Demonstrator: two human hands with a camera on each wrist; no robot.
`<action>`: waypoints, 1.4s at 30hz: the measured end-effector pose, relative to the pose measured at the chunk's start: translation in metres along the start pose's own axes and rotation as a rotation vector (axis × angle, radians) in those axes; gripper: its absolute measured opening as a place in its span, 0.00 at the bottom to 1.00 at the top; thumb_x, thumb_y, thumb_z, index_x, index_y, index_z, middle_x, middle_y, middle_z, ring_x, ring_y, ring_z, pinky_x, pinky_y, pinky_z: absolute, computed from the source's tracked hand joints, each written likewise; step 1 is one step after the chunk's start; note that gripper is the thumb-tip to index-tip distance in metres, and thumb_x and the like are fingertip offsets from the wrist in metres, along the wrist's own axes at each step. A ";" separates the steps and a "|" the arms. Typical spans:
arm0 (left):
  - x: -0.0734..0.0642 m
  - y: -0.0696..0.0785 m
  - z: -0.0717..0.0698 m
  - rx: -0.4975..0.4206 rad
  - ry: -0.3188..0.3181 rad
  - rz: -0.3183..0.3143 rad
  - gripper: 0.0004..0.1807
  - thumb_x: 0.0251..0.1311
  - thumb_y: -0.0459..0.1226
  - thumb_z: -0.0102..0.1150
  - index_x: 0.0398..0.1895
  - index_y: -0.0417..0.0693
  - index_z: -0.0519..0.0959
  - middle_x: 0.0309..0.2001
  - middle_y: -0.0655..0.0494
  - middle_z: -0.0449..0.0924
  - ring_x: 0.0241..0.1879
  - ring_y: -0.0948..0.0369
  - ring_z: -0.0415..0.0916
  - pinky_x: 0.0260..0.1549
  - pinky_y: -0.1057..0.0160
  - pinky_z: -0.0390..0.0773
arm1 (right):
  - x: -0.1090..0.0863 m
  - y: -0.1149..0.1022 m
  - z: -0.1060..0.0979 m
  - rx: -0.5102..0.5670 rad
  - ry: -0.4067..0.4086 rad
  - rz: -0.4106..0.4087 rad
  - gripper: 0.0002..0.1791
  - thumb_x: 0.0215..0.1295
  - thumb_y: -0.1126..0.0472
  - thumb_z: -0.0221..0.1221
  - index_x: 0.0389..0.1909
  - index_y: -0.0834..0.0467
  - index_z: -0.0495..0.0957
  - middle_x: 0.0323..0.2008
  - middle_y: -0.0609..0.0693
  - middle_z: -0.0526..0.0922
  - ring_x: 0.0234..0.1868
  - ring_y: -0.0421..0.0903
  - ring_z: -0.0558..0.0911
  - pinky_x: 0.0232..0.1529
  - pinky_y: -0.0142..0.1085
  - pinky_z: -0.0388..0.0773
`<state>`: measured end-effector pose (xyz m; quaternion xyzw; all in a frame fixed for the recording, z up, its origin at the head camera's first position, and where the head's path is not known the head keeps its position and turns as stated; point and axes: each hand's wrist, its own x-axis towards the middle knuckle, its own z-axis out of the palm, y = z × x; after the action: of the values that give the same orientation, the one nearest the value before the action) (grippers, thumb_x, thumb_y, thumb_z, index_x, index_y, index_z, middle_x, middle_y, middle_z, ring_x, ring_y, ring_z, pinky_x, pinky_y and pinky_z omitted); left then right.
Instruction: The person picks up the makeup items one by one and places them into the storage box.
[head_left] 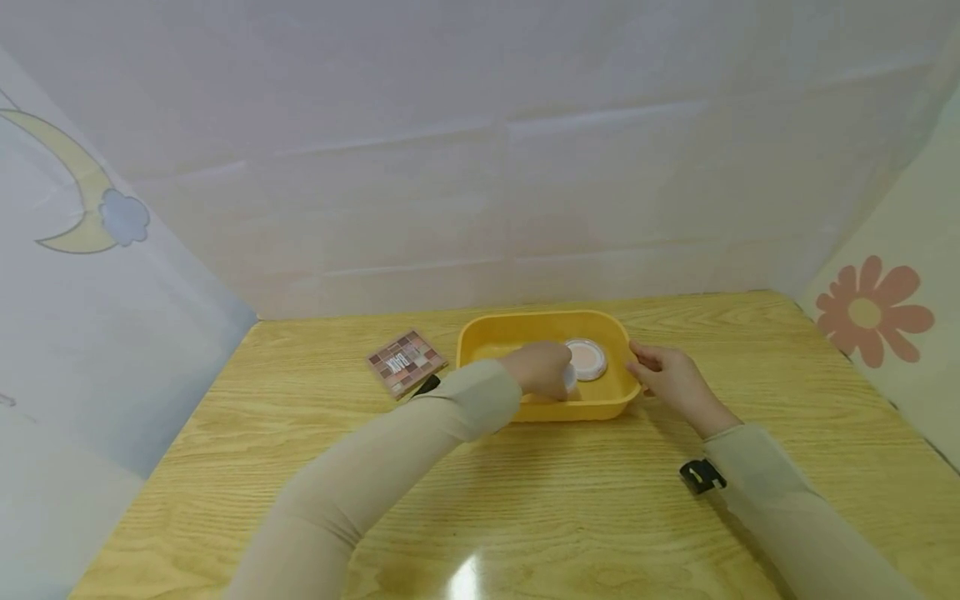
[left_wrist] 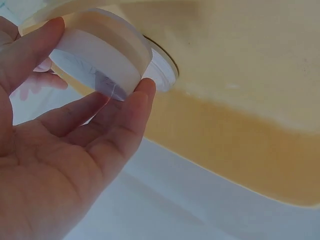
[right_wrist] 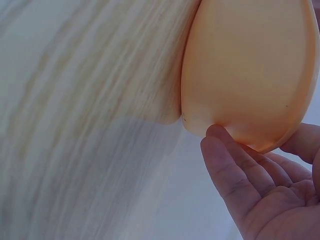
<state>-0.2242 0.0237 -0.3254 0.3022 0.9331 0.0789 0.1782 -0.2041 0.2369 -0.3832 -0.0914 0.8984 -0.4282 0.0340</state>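
A yellow plastic bin [head_left: 543, 410] sits on the wooden table. My left hand [head_left: 540, 369] reaches into it and holds a round, white-sided jar [left_wrist: 100, 57] with a clear face, the thumb on one side and fingertips on the other. Just beyond the jar, a round compact [head_left: 587, 358] with a pale pink top lies inside the bin near its right end. At that end my right hand [head_left: 671, 379] grips the bin, its thumb at the rim and its fingers [right_wrist: 220, 150] against the outer wall.
To the left of the bin lies an eyeshadow palette [head_left: 407, 362] with a grid of pinkish-brown squares. A pale draped sheet [head_left: 480, 208] stands behind the table [head_left: 480, 492], and printed sheets hang at both sides.
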 end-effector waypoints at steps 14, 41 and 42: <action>0.008 0.010 -0.002 0.008 -0.033 -0.013 0.11 0.61 0.40 0.63 0.33 0.46 0.71 0.27 0.59 0.68 0.28 0.63 0.65 0.27 0.68 0.67 | 0.000 0.001 0.002 0.003 -0.002 0.009 0.28 0.74 0.63 0.52 0.68 0.74 0.58 0.60 0.74 0.69 0.48 0.60 0.79 0.37 0.42 0.82; 0.026 0.039 0.000 0.229 -0.092 -0.057 0.12 0.68 0.45 0.54 0.43 0.50 0.82 0.40 0.61 0.75 0.39 0.65 0.71 0.40 0.72 0.72 | 0.000 0.003 0.000 -0.005 0.001 -0.013 0.28 0.74 0.63 0.52 0.67 0.74 0.59 0.58 0.73 0.71 0.46 0.60 0.81 0.36 0.42 0.82; 0.026 0.040 0.000 0.263 -0.089 -0.054 0.12 0.68 0.45 0.54 0.43 0.50 0.83 0.39 0.61 0.76 0.38 0.65 0.71 0.39 0.72 0.72 | 0.000 0.003 0.000 -0.005 0.001 -0.013 0.28 0.73 0.63 0.52 0.67 0.74 0.59 0.58 0.73 0.71 0.46 0.60 0.81 0.36 0.42 0.82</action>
<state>-0.2223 0.0717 -0.3229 0.3009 0.9344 -0.0622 0.1804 -0.2046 0.2384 -0.3857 -0.0969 0.8989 -0.4262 0.0307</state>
